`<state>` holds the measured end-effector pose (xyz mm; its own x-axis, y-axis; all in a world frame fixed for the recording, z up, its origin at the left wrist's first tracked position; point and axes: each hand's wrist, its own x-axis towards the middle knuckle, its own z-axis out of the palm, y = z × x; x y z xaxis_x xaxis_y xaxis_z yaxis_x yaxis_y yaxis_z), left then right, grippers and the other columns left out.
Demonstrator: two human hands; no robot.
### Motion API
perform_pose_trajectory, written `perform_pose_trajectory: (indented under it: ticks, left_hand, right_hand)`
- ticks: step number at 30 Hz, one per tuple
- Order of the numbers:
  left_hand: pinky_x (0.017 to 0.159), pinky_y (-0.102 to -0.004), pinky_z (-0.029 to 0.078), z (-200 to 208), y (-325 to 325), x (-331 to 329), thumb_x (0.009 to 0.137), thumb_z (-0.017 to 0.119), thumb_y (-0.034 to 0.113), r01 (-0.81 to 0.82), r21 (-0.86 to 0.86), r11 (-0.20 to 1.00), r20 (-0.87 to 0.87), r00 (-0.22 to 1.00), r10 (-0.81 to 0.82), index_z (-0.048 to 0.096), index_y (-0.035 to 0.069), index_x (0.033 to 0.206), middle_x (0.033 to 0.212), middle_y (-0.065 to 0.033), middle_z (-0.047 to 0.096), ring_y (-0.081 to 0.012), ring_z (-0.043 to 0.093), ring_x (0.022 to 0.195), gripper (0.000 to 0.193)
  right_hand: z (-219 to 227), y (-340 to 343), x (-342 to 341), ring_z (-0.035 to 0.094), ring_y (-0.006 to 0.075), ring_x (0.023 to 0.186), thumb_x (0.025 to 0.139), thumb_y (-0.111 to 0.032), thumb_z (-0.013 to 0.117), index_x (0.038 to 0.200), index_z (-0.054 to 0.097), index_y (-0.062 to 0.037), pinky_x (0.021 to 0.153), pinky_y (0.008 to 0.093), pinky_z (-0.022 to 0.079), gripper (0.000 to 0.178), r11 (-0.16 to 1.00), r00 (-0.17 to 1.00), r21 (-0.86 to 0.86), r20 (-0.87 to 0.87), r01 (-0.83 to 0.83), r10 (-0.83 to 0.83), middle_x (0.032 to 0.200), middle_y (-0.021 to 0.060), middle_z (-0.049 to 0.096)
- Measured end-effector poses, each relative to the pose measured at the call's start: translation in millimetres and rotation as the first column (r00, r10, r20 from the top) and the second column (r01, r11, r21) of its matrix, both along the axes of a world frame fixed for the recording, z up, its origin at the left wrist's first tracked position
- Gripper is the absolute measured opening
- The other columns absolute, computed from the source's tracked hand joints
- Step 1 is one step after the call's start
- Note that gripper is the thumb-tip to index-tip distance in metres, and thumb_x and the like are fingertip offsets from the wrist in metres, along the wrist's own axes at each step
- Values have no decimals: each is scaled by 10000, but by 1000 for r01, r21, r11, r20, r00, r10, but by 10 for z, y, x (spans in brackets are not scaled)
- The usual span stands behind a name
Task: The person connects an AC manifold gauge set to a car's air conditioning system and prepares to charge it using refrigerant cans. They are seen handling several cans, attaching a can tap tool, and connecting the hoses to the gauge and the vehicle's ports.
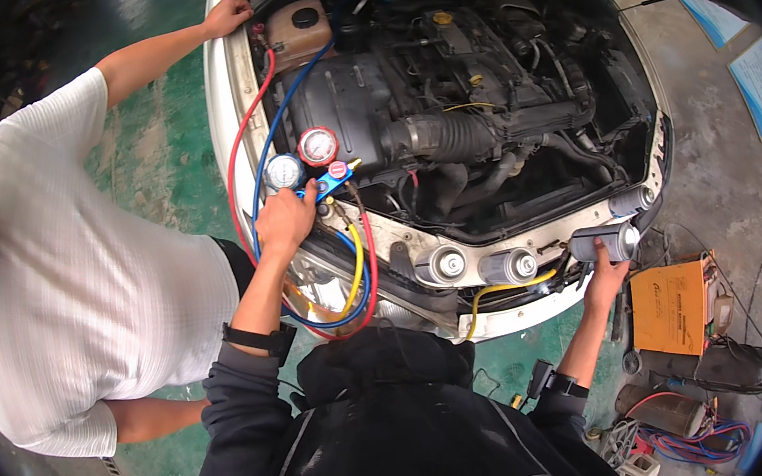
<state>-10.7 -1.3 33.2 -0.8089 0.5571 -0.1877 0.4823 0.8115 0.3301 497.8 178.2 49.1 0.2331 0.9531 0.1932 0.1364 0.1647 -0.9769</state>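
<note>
My left hand (286, 219) is closed round the blue body of a manifold gauge set (333, 183) at the front left corner of the engine bay. Its red-rimmed dial (319, 145) and blue-rimmed dial (283, 172) face up. Red, blue and yellow hoses (358, 264) loop from it. At the front right, my right hand (604, 278) grips a grey can (596, 244) lying on its side, fingers partly hidden beneath it. Two similar cans, a left one (442, 266) and a middle one (508, 267), lie along the white front panel; another can (632, 200) rests farther right.
A person in a white shirt (112, 269) stands at the left, one hand (227, 18) on the fender. The engine (474, 67) fills the open bay. On the floor at right are an orange box (674, 306), a dark cylinder (661, 410) and coiled hoses (701, 444).
</note>
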Motion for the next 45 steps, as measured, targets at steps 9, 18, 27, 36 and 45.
perform_pose_trajectory:
  ticks: [9,18,27,36,45]
  left_hand:
    - [910,-546,526,-37,3,-60,952,477,629,-25,1,1000,61,998,25,735,-35,1016,1038,-328,696,-501,671,1020,716]
    - [957,-535,503,-34,22,-53,958,476,604,-29,9,1000,112,993,28,715,-55,1075,1083,-347,677,-517,646,1059,711]
    - [969,-529,496,-1,32,-37,967,463,601,-29,17,999,126,992,27,718,-66,1053,1089,-355,671,-512,640,1079,720]
    - [982,-530,484,16,13,-63,976,453,591,-22,28,999,146,989,17,711,-74,1068,1089,-365,665,-517,629,1089,720]
    - [635,-510,574,-157,-188,21,919,562,639,206,-60,977,-325,921,-215,715,20,837,776,-217,707,-406,721,708,643]
  right_hand:
    - [18,-12,-54,598,218,1101,849,-112,790,1322,556,25,1015,356,439,545,1000,998,4,55,9,-9,1229,119,637]
    - [97,-64,-79,596,207,1095,845,-83,795,1342,528,19,1012,344,442,574,1000,1000,-8,10,9,-9,1224,114,630]
    - [112,-60,-90,600,197,1083,842,-67,800,1359,513,10,1004,333,448,596,1000,1000,-7,-6,2,-2,1210,101,630]
    - [106,-47,-124,600,206,1104,837,-60,801,1373,505,1,1007,338,444,615,999,999,-14,27,35,-34,1230,110,631]
    - [188,-12,-132,621,194,1059,816,-82,831,1319,555,20,979,330,465,582,998,991,58,129,12,-19,1177,106,662]
